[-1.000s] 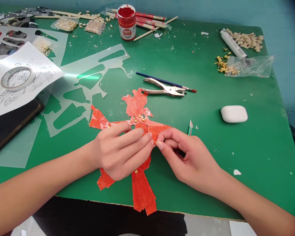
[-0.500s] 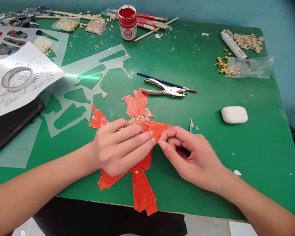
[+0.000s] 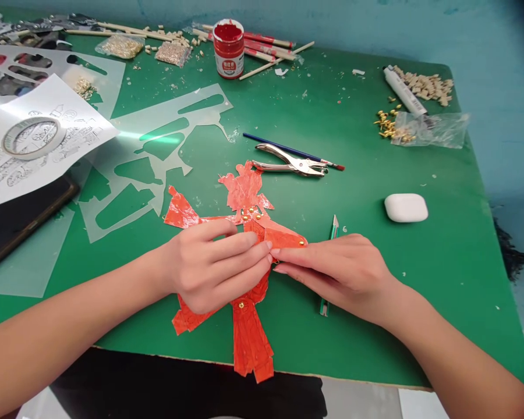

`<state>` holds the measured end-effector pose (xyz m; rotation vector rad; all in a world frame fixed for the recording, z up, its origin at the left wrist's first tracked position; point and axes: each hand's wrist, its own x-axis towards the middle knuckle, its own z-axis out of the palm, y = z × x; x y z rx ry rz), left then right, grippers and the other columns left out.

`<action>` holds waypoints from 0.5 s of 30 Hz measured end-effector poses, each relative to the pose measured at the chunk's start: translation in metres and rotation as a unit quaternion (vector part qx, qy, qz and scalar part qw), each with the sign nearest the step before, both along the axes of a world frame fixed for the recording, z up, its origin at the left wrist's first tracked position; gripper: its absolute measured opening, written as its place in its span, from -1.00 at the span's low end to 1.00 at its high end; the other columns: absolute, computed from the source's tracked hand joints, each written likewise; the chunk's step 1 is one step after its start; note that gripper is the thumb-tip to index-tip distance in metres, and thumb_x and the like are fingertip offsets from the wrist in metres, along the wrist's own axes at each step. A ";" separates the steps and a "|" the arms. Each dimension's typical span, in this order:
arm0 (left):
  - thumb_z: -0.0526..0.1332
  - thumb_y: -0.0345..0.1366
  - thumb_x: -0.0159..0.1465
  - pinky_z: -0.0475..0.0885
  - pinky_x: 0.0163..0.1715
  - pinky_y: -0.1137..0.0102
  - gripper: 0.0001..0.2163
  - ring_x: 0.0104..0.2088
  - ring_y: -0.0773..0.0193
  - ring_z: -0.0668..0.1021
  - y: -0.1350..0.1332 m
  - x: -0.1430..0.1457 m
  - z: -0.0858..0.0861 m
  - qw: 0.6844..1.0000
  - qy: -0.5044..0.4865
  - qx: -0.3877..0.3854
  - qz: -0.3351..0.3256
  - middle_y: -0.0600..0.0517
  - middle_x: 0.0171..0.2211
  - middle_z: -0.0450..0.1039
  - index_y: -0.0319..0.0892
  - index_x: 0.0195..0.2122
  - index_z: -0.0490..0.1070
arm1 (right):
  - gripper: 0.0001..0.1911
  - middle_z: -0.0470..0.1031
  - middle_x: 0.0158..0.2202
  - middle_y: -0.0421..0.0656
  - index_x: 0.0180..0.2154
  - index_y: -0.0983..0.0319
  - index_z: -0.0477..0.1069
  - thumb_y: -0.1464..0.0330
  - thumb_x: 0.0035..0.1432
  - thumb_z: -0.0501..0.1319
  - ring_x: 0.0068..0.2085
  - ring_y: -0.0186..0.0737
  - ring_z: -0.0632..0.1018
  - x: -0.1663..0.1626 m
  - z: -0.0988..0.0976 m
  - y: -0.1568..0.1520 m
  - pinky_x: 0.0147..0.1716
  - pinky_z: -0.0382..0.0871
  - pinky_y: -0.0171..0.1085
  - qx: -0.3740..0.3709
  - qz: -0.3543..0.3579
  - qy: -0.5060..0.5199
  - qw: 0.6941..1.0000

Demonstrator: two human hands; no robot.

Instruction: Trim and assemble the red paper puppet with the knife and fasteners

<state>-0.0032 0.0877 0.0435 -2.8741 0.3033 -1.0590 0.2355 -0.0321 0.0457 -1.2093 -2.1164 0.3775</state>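
While the left hand (image 3: 209,270) is pressing flat on the red puppet (image 3: 244,195), the right hand (image 3: 340,273) is pinching its arm edge; bare green mat (image 3: 428,285) is lying to its right.

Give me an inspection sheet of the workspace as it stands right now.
Surface: green table top, dotted with small paper scraps.
Job's things: red paper figure with gold fasteners at its joints, lying flat, its lower end over the near edge.
Clutter: hole punch and paintbrush beyond the figure; green knife partly under the right hand; white case; red paint jar; tape roll; cut-out sheet; plastic bag.
Grippers: left hand and right hand both rest on the figure, fingertips meeting.
Cables: nothing seen.
Surroundings: teal wall behind the table.
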 end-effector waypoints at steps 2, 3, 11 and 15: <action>0.25 -0.49 0.41 0.59 -0.41 0.34 -0.84 -0.23 0.21 0.72 0.001 0.001 0.000 1.000 0.000 0.006 0.000 -0.08 -0.21 0.72 -0.24 -0.25 0.63 | -0.79 0.75 -0.24 -0.29 0.00 0.14 0.56 0.43 0.35 0.35 -0.37 -0.36 0.71 0.000 -0.002 0.001 -0.42 0.54 -0.38 0.012 0.005 -0.003 1.000; 0.24 -0.48 0.41 0.59 -0.41 0.35 -0.83 -0.22 0.22 0.71 0.001 0.001 -0.001 1.000 -0.001 0.010 0.001 -0.06 -0.21 0.72 -0.21 -0.26 0.63 | -0.82 0.74 -0.28 -0.29 -0.02 0.15 0.56 0.43 0.35 0.35 -0.40 -0.36 0.70 0.000 -0.002 0.001 -0.43 0.53 -0.37 0.014 0.007 -0.006 1.000; 0.23 -0.46 0.41 0.59 -0.38 0.34 -0.83 -0.24 0.21 0.71 0.003 0.003 -0.005 1.000 -0.015 0.007 -0.002 -0.05 -0.23 0.71 -0.18 -0.29 0.59 | -0.96 0.72 -0.33 -0.30 -0.16 0.15 0.55 0.42 0.37 0.34 -0.43 -0.37 0.68 -0.004 0.000 0.004 -0.44 0.47 -0.38 -0.003 0.005 0.008 1.000; 0.22 -0.47 0.42 0.60 -0.34 0.32 -0.82 -0.24 0.21 0.71 0.003 0.004 -0.005 1.000 -0.015 -0.005 0.002 -0.05 -0.23 0.72 -0.19 -0.29 0.59 | -0.96 0.73 -0.31 -0.29 -0.17 0.17 0.54 0.43 0.37 0.33 -0.41 -0.38 0.68 -0.006 -0.001 0.005 -0.40 0.49 -0.38 0.007 0.010 0.004 1.000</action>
